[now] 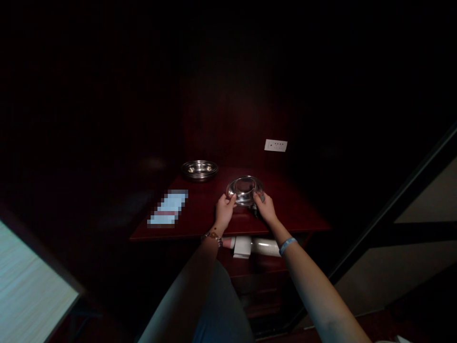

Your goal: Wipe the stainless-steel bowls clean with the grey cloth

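Note:
A shiny metal dish (244, 185) is held above the dark red shelf (200, 224), tilted so that its broad face shows. My left hand (225, 209) grips its near left edge, thumb on top. On its near right edge, my right hand (264, 206) has a similar hold. Beneath the dish, close to my right hand, is a small dark item too unclear to name. Several round metal dishes (199, 170) sit nested in a stack at the back left of the shelf.
A blurred-out light blue rectangle (168, 207) lies at the shelf's left side. White and clear cylindrical items (264, 247) rest on a lower level. A wall socket (276, 145) is at the back. A pale wooden surface (28, 286) stands at lower left.

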{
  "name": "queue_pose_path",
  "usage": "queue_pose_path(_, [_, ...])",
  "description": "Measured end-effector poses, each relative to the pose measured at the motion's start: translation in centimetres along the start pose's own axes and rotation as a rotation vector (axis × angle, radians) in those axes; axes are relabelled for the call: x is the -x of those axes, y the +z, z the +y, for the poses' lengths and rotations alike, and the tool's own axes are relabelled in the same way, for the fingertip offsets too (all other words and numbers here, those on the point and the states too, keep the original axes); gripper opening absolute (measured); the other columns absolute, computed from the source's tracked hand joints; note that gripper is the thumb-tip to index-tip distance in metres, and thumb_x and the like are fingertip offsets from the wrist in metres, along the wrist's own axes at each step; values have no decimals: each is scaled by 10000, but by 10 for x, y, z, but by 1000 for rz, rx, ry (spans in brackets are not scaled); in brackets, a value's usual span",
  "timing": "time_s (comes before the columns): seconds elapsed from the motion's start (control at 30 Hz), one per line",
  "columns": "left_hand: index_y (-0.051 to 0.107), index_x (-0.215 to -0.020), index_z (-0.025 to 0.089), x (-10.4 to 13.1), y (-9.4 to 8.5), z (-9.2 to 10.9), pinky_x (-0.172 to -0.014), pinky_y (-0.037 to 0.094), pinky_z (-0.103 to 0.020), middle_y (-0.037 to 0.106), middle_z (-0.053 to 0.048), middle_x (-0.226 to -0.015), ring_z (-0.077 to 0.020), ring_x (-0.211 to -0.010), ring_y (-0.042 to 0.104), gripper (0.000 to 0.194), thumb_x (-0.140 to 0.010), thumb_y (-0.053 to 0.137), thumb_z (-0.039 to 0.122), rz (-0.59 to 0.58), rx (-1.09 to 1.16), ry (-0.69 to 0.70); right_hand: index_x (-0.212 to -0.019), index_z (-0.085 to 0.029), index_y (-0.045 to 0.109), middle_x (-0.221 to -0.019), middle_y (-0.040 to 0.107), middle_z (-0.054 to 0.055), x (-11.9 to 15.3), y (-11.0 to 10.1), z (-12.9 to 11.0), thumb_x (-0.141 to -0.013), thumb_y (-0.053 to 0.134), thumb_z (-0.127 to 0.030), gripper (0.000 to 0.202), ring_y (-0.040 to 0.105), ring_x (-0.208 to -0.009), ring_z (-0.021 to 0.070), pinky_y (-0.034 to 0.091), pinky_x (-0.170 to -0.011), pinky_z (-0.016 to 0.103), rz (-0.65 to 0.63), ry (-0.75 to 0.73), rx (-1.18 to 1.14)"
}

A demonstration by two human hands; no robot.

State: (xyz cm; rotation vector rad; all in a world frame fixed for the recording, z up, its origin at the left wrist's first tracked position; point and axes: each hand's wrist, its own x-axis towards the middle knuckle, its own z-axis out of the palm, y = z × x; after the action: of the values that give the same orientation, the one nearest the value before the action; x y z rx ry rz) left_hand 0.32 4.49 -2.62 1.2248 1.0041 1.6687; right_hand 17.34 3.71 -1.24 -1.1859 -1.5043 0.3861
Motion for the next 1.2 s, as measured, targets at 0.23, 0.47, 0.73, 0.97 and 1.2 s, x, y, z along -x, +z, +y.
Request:
queue_pose_path(0.23, [687,-828,114,-1,2,3,-690,559,-297,725,-78,-789,-204,-750,682,314,-767,672,422,-89,-118,54,-878,-178,660,-760,707,50,-2,4,4,-842,541,-545,388,663,-772,194,515,-693,258,-108,-18,-137])
queue_pose_path(0.47, [674,-997,151,3,2,3,-690,558,-284,733,-108,-944,-224,-854,694,359,-809,641,455,29,-153,75,-758,-176,662,-667,676,42,-5,0,1,-818,554,-527,372,648,-702,195,493,-662,262,-73,51,-94])
queue_pose_path(0.73, [651,-897,170,5,0,6,-655,553,-245,722,-49,-825,-165,-760,679,313,-844,582,471,28,-104,94,-697,-157,639,-633,646,39,-5,-2,9,-780,562,-570,428,577,-615,170,420,-580,246,44,144,-41])
queue_pose_path(0.97, [660,-856,152,2,1,-2,-637,548,-296,728,-69,-730,-191,-657,688,291,-804,640,438,-160,-123,-2,-787,-161,681,-756,709,65,-6,2,7,-778,564,-643,496,645,-735,198,487,-669,267,-103,143,-211])
queue_pose_path(1.2, [691,-820,134,5,7,4,-766,533,-325,754,-114,-854,-224,-798,705,306,-756,696,433,-191,-184,68,-863,-177,689,-876,734,73,-6,4,7,-783,586,-590,433,673,-865,219,518,-782,301,-129,108,-290])
